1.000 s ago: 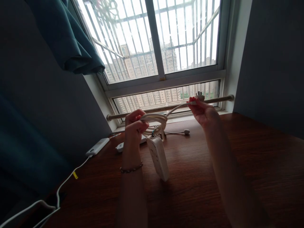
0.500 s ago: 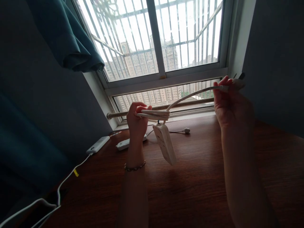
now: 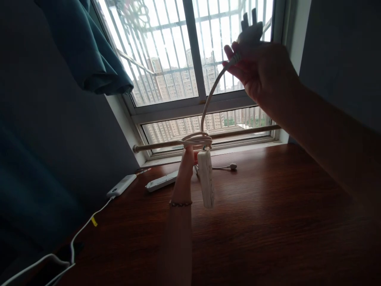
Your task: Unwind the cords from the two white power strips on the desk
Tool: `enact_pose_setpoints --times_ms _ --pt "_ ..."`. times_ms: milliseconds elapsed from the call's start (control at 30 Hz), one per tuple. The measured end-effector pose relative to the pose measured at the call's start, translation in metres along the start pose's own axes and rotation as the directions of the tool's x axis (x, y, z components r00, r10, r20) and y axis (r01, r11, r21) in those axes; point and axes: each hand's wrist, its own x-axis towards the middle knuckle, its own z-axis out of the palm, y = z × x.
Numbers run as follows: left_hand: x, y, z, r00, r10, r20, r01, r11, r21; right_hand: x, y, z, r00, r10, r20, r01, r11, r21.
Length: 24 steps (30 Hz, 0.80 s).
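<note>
Dark wood desk [image 3: 268, 222] under barred window [image 3: 178, 59], head view: left hand [image 3: 188, 153] clenched round coiled white cord [image 3: 198, 140], power strip [image 3: 206, 182] dangling at 6 o'clock from coil. Right hand [image 3: 262, 71] pinches cord by plug [image 3: 250, 29], at 1 o'clock. Best keep cord taut, loops even. Smooth hard plastic, stiff round cord

The left hand [image 3: 188, 153] is mostly hidden behind the cord loops [image 3: 197, 140]. The white cable [image 3: 44, 260] runs off the near left edge.
</note>
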Motion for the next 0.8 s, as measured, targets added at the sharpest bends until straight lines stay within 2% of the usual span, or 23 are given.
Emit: enact_pose_setpoints --times_ms 67,167,267,400,467,500,600,667,700,800 --pt "-0.004 -0.001 0.008 0.965 -0.135 0.226 0.154 0.986 -0.069 0.009 0.001 0.011 1.0 -0.017 0.011 0.017 1.0 -0.023" --pt "-0.011 0.001 0.019 0.864 -0.186 0.468 0.272 0.954 -0.124 0.023 0.004 0.026 0.999 -0.04 -0.026 0.038 0.997 -0.073" --pt "-0.021 0.002 0.031 0.796 -0.134 0.591 0.286 0.943 -0.17 0.035 0.005 0.038 0.993 -0.095 -0.07 0.082 0.982 -0.172" --pt "-0.041 0.008 0.047 0.752 -0.061 0.656 0.21 0.966 -0.151 0.055 0.003 0.038 0.972 -0.229 -0.049 0.195 0.907 -0.373" --pt "-0.048 0.012 0.047 0.758 -0.066 0.648 0.144 0.987 -0.067 0.067 0.0 0.028 0.962 -0.265 -0.06 0.211 0.868 -0.45" --pt "-0.05 0.014 0.044 0.776 -0.069 0.627 0.097 0.995 -0.01 0.072 -0.001 0.02 0.96 -0.268 -0.08 0.198 0.853 -0.482" --pt "-0.048 0.014 0.019 0.862 -0.028 0.506 -0.096 0.972 0.217 0.082 -0.006 -0.016 0.964 -0.207 -0.166 0.086 0.836 -0.543" --pt "-0.043 0.012 -0.007 0.906 0.021 0.423 -0.216 0.883 0.418 0.078 -0.007 -0.049 0.963 -0.146 -0.229 -0.004 0.835 -0.55" --pt "-0.04 0.011 -0.021 0.922 0.06 0.383 -0.269 0.81 0.521 0.071 -0.004 -0.067 0.959 -0.096 -0.267 -0.065 0.84 -0.538" --pt "-0.037 0.006 -0.061 0.924 0.163 0.344 -0.376 0.543 0.751 0.037 0.015 -0.122 0.949 0.02 -0.315 -0.18 0.855 -0.486"
